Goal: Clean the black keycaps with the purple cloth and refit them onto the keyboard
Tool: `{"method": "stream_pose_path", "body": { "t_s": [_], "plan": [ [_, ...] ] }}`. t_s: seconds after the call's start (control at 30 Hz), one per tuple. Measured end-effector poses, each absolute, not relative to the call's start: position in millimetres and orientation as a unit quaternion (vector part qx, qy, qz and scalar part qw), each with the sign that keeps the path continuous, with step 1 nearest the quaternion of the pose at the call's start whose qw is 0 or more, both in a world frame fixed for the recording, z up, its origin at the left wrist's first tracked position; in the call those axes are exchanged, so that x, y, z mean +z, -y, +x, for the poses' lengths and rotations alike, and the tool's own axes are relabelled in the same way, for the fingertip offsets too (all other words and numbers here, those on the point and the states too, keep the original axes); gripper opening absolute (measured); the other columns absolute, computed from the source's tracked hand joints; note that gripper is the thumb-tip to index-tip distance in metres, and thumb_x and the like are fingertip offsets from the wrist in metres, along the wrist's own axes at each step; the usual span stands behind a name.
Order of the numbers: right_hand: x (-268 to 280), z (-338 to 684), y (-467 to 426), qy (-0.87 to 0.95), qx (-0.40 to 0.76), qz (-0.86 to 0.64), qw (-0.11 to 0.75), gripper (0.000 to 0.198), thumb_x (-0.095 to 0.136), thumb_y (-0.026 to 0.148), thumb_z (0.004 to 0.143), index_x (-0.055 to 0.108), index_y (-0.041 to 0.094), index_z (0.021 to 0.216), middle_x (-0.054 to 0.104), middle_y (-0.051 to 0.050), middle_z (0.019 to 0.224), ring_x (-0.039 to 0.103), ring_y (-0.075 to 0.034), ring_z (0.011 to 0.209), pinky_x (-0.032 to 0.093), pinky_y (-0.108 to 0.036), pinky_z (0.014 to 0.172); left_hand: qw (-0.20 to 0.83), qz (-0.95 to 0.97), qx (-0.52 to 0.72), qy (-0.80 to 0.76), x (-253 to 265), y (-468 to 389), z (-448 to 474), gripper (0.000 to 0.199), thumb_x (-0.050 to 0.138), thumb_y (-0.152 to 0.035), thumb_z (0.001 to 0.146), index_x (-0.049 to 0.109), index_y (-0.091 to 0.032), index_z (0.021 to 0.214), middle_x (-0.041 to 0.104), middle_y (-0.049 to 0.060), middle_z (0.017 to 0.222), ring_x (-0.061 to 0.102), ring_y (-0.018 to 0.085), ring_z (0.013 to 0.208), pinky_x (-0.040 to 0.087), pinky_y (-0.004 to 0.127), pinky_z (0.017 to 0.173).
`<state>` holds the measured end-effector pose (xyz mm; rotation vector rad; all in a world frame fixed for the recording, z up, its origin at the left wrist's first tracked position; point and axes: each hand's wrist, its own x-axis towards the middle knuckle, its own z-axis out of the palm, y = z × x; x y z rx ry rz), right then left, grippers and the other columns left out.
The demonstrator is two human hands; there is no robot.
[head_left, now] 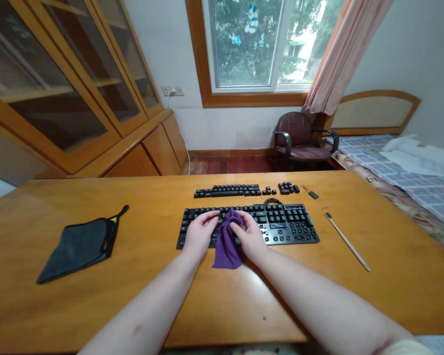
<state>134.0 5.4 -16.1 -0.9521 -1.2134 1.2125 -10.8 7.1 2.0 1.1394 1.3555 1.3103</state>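
Keyboard (278, 226) is sited on the desk (140, 315), nearer than the row of keycaps (237, 190), with switches (299, 231) apparently bare at its right; the cloth (228, 249) is bunched over its middle and pinched between thumb and fingers of the right hand (252, 238). The left hand (199, 230) is curled over the keys beside the cloth, and whether anything is gripped by it cannot be told. Light pressure is advised, with the hanging cloth gathered so that no switch is snagged.
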Motion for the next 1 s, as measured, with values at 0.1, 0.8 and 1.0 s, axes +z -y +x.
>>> {"method": "stream_pose_path", "body": {
  "t_s": [0.1, 0.8, 1.0],
  "plan": [
    [-20, 134, -8, 0.51, 0.516, -0.397, 0.562, 0.031, 0.061, 0.024, 0.075, 0.056, 0.02, 0.105, 0.063, -0.006, 0.105, 0.059, -0.019, 0.099, 0.044, -0.036, 0.092, 0.472, 0.462, 0.532, -0.53, 3, -1, -7, 0.031, 0.066, -0.028, 0.069, 0.066, -0.015, 0.097, 0.069, 0.008, 0.099, 0.064, 0.02, 0.093, 0.048, 0.036, 0.088],
    [-12, 138, -6, 0.582, 0.454, -0.439, 0.512, 0.018, 0.062, 0.023, 0.074, 0.069, 0.02, 0.09, 0.069, -0.005, 0.092, 0.062, -0.02, 0.088, 0.045, -0.035, 0.085, 0.444, 0.509, 0.512, -0.531, 1, 2, -2, 0.018, 0.066, -0.025, 0.069, 0.07, -0.016, 0.084, 0.071, 0.006, 0.086, 0.066, 0.02, 0.082, 0.051, 0.033, 0.08],
    [-9, 141, -8, 0.592, 0.457, -0.425, 0.51, 0.016, 0.062, 0.021, 0.073, 0.07, 0.02, 0.086, 0.068, -0.005, 0.09, 0.062, -0.02, 0.086, 0.046, -0.033, 0.082, 0.474, 0.472, 0.522, -0.529, 3, 1, 0, 0.016, 0.068, -0.023, 0.065, 0.07, -0.016, 0.079, 0.072, 0.006, 0.085, 0.066, 0.02, 0.083, 0.051, 0.034, 0.082]
  ]
}}
